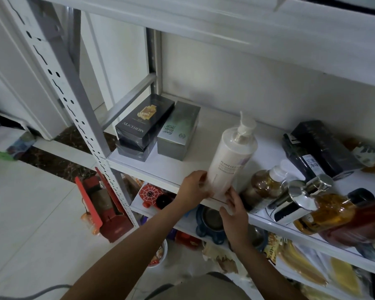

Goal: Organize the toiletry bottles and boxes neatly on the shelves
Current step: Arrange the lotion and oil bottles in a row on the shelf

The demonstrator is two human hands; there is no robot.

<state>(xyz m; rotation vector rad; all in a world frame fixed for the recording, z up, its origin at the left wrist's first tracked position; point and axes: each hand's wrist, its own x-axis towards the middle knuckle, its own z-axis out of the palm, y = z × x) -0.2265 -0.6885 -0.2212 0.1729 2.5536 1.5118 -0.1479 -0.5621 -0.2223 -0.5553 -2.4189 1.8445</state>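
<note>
While both hands' fingers curl round its base, left hand at eight o'clock, right hand at five, the white pump bottle labelled "PLANT LE…" stands at the front edge of the shelf; a black "ALICEHEBN" box lies at ten o'clock.

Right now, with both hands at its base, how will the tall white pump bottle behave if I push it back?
Tall and narrow, the white pump bottle leans, so it probably tips if pushed high. Its glossy wrap likely feels slippery. It looks rigid, probably heavy if full.
</note>
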